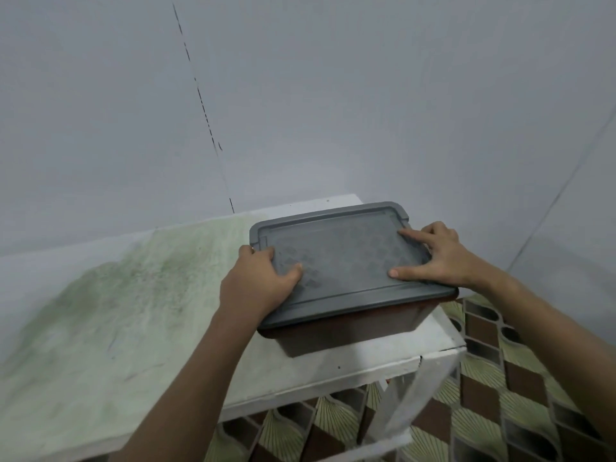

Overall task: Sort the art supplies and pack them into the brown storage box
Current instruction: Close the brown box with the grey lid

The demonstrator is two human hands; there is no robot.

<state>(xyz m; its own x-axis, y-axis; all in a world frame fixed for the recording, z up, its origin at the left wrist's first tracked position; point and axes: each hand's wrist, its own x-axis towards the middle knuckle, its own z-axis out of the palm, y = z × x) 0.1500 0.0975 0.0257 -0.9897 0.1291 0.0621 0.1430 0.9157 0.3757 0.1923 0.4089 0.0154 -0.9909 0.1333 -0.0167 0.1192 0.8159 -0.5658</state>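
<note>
The brown plastic storage box (350, 331) sits at the right end of the white-painted wooden table (140, 328), close to the table's corner at about three o'clock. On top of it lies the grey rectangular plastic lid (346, 261), covering it edge to edge. The left hand (258, 283) is on the lid's nine o'clock edge — the right hand (433, 258) lies on the lid at three o'clock. Behind the table, at twelve o'clock, stands the pale plastered wall (300, 95); below and to the right, at four o'clock, the diamond-patterned tiled floor (520, 388).
</note>
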